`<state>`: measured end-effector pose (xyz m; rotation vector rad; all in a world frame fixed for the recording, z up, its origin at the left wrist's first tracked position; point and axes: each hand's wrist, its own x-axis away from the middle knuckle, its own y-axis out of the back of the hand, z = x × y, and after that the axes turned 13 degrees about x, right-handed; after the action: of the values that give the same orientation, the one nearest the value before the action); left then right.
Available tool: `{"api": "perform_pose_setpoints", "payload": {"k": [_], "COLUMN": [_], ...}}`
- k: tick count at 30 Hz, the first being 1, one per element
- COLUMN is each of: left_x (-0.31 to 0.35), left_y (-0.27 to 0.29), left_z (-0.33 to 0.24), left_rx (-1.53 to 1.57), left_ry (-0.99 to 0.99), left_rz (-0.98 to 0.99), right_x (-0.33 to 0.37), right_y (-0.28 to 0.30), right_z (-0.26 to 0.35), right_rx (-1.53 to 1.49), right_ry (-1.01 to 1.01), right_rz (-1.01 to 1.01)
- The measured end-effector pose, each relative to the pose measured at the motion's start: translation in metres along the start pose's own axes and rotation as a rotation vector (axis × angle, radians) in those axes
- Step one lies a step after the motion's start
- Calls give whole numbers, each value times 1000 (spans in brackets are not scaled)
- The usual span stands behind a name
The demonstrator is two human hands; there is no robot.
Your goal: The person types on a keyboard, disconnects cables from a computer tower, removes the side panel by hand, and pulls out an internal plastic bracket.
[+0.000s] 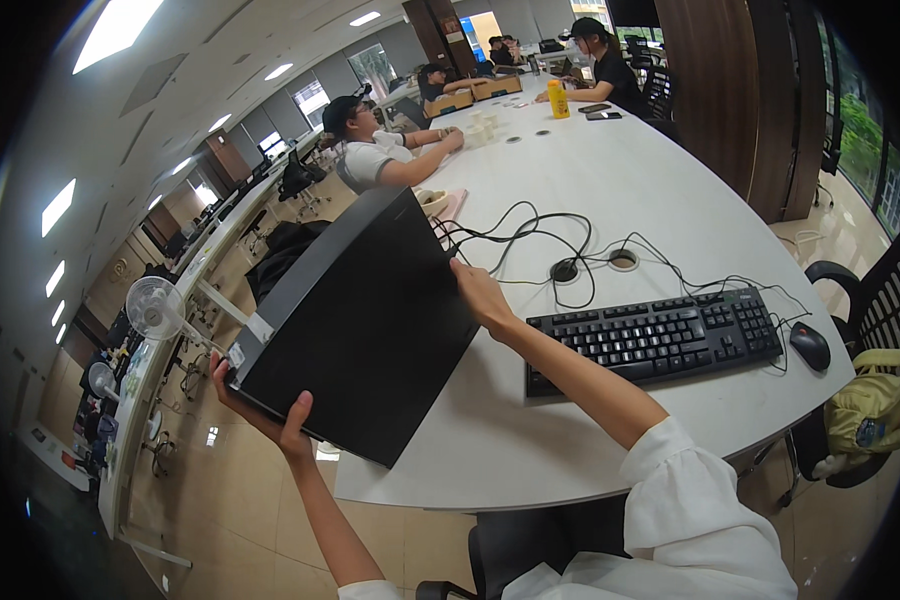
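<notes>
A slim black computer case (370, 320) is held tilted at the left edge of the white table, partly beyond it. My left hand (270, 410) grips its lower left corner, thumb on the broad face and fingers underneath. On the opposite edge, close to the black cables (530, 235), my right hand (482, 298) is closed round the case; part of its fingers is hidden. Whether a cable is plugged into the case I cannot tell. A black keyboard (660, 335) lies to the right of my right forearm, with a black mouse (810, 346) beside it.
The white table (660, 200) has cable holes, one a round opening (623, 259). Farther along stand a yellow bottle (558, 100) and cardboard boxes (497, 88). A person in a white shirt (380, 155) sits beyond the case. A chair with a yellow bag (870, 400) stands right.
</notes>
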<state>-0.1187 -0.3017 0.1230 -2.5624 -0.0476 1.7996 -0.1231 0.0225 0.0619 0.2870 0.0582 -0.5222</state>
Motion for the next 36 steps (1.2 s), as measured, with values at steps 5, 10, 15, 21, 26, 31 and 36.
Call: {"api": "perform_pose_setpoints", "payload": {"k": [5,10,15,21,26,31,36], "left_x": [-4,3,4,-1,-8,-10,-15], "left_y": [4,13,25,37,36,35,44], "left_z": [15,25,39,59,69,86,100], "left_rx": [220,349,556,646,616,636,591], "left_ry": [86,229,299,344,321,283,275], "left_rz": [-92,-76,-39,-18,-42,-20,41], "right_x": [31,59,82,110,126,138,141], "right_y": [8,18,28,32,40,46,53], "right_z": [5,4,4,2,5,5,5], "right_rx": [70,63,102,234,340,374,413], "right_ry": [50,128,118,209,236,290,298], "right_rz": [-85,-104,-70,-160,-142,-124,-31]}}
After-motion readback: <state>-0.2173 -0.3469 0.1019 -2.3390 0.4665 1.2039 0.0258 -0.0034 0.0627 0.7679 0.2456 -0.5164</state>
